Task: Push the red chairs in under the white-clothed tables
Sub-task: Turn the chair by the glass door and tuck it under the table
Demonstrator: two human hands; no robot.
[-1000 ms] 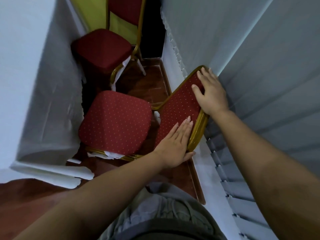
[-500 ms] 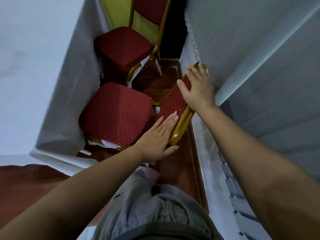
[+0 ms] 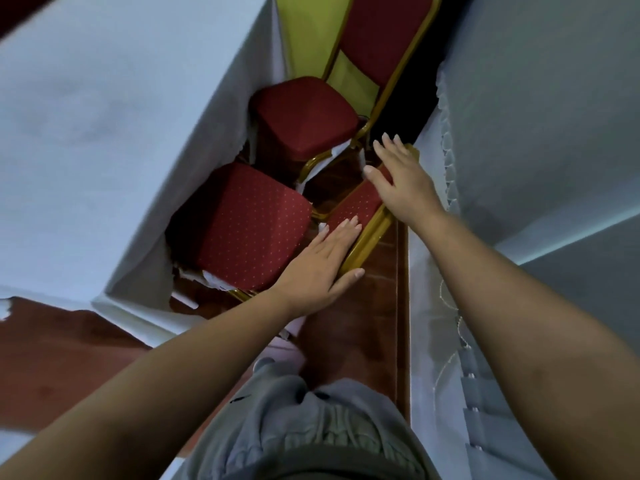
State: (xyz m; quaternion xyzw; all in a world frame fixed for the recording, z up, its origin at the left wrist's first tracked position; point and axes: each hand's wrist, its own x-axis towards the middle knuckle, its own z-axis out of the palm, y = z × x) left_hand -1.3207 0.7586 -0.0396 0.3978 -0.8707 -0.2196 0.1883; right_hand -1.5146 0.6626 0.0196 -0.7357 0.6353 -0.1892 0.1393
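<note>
Head view: both hands' fingers (image 3: 341, 233) flat on chair backrest (image 3: 358, 206).

A reddish-brown floor (image 3: 349, 344) runs as a narrow aisle between two white-clothed tables, the left cloth (image 3: 104, 140) draping down to it and the right cloth (image 3: 540, 140) edging it, while two red chairs, near (image 3: 249, 226) and far (image 3: 304, 116), stand on it.
</note>
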